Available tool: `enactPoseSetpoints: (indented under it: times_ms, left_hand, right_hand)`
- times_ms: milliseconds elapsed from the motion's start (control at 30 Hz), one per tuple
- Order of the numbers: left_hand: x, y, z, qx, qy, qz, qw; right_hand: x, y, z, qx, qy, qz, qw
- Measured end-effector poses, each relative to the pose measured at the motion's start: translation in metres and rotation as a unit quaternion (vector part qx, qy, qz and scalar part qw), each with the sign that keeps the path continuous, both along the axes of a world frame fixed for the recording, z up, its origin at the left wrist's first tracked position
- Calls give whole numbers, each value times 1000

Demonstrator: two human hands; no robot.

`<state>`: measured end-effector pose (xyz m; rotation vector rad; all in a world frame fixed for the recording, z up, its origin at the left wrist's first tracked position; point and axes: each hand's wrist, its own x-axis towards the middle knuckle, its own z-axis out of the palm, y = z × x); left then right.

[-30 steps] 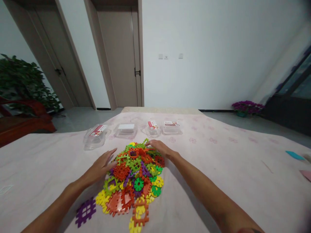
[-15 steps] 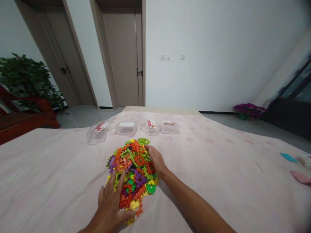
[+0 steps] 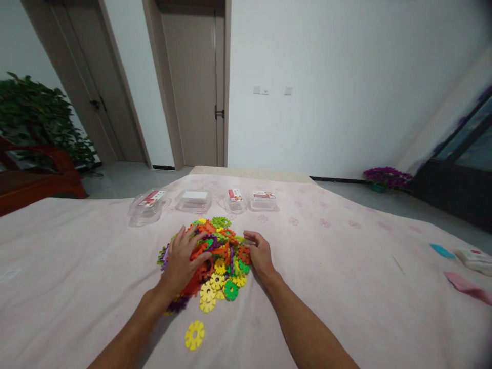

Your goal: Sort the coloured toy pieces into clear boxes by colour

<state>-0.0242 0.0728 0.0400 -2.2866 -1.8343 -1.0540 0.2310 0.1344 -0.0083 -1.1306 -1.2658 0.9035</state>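
Note:
A heap of plastic interlocking pieces (image 3: pixel 220 265) in orange, green, yellow and purple lies on the pink-white cloth between my hands. Some are notched round discs, others are square with toothed edges. My left hand (image 3: pixel 183 256) rests over the left side of the heap, fingers spread, covering part of it. At the heap's right edge, my right hand (image 3: pixel 261 253) touches or nearly touches the pieces, its fingers slightly bent and apart. One yellow notched disc (image 3: pixel 195 344) lies by itself nearer to me.
Behind the heap stand clear plastic boxes in a row: a left one (image 3: pixel 148 205), one with a white label (image 3: pixel 194 201), and two (image 3: pixel 235 201) (image 3: pixel 263 201) with red labels. At the right lie a blue piece (image 3: pixel 442 251), a pink cloth (image 3: pixel 467 287) and a white packet (image 3: pixel 474 260).
My left hand has moved forward from the heap's near left edge onto its top. Pieces have shifted, and a yellow disc now lies apart. My right hand has moved slightly right.

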Motion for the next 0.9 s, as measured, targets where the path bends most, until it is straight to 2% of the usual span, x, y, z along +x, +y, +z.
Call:
enactPoseSetpoints:
  times_ms: [67,133,200,267,333,400,500,600,667,733,833,900]
  left_hand:
    - [-16,12,10,0,-85,-16,996]
    - [-34,17,12,11,-161,15,987]
    - [-54,17,6,1,-224,83,971]
    - [-72,14,-5,-44,-280,137,949]
    - [-86,13,-16,-100,-325,143,930]
    - [-96,17,-25,-143,-326,129,926]
    - [-102,29,-33,-180,-249,118,944]
    - [-104,43,-37,-199,-170,111,959]
    - [-104,49,-38,-202,-152,122,960]
    - [-105,51,-37,-202,-147,139,958]
    - [-105,52,-36,-196,-134,149,960]
    - [-104,52,-35,-196,-127,150,961]
  right_hand:
    - [8,-1,6,27,-102,-27,994]
    - [19,-2,14,25,-209,-23,977]
    - [31,-2,24,-4,-286,37,958]
    - [45,0,32,-34,-317,133,939]
    - [56,2,36,-48,-316,202,926]
    - [64,4,37,-64,-299,232,923]
    - [71,6,34,-129,-237,263,926]
    - [77,7,33,-200,-130,299,924]
    - [81,8,32,-209,-62,293,931]
    - [84,9,31,-194,0,252,948]
    - [87,14,24,-158,66,130,977]
    - [88,23,20,-132,63,35,989]
